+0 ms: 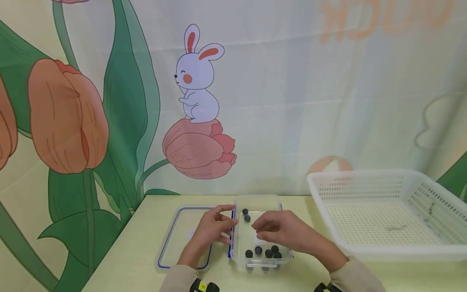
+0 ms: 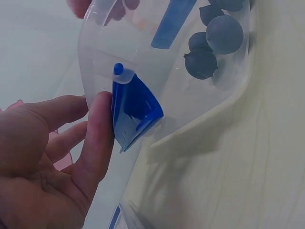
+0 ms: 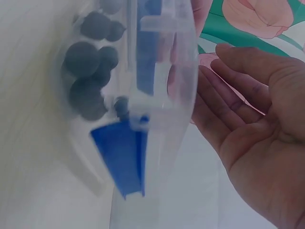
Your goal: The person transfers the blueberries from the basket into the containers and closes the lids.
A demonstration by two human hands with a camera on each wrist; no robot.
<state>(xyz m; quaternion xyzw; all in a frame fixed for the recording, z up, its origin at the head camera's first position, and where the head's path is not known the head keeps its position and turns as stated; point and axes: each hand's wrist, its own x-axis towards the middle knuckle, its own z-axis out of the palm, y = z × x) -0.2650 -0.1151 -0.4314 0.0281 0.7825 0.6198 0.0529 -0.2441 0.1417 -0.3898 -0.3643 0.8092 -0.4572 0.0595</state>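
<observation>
A clear plastic box [image 1: 260,262] with blue side latches stands on the table, holding several dark blueberries [image 1: 258,250]. Most of the berries lie at its near end; two rest toward the far left. My left hand [image 1: 215,227] holds the box's left side, its fingers by the blue latch [image 2: 136,112] and the rim. Over the right half of the box hovers my right hand [image 1: 288,231], fingers loosely bent and thumb apart. I see nothing between those fingers in the right wrist view, though the box wall partly covers the fingertips.
Left of the box lies its clear lid [image 1: 160,259] with a blue seal. A white perforated basket [image 1: 386,249] stands at the right. Behind the pale table [image 1: 124,243] hangs a curtain [image 1: 262,101] printed with tulips and a rabbit.
</observation>
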